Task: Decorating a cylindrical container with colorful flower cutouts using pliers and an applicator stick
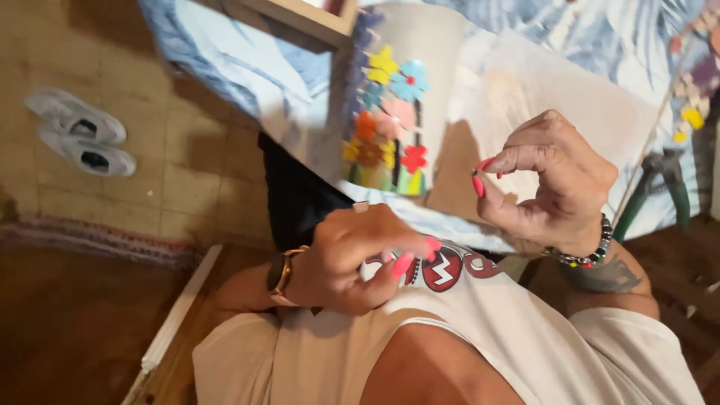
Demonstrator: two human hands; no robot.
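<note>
My right hand, with a bead bracelet at the wrist, is raised over the table edge. Its thumb and forefinger pinch a tiny dark piece. My left hand, wearing a dark watch, is curled in front of my white shirt with thumb and fingertips together; nothing shows between them. A small pale bit rests on top of it. Just beyond both hands lies a white cylinder-shaped object covered on one side with colourful flower-shaped mosaic pieces.
The object lies on a table with a blue-and-white leaf-patterned cloth. Green-handled nippers lie at the right, with more coloured pieces beyond. A pair of white shoes sits on the tiled floor at left, near a rug.
</note>
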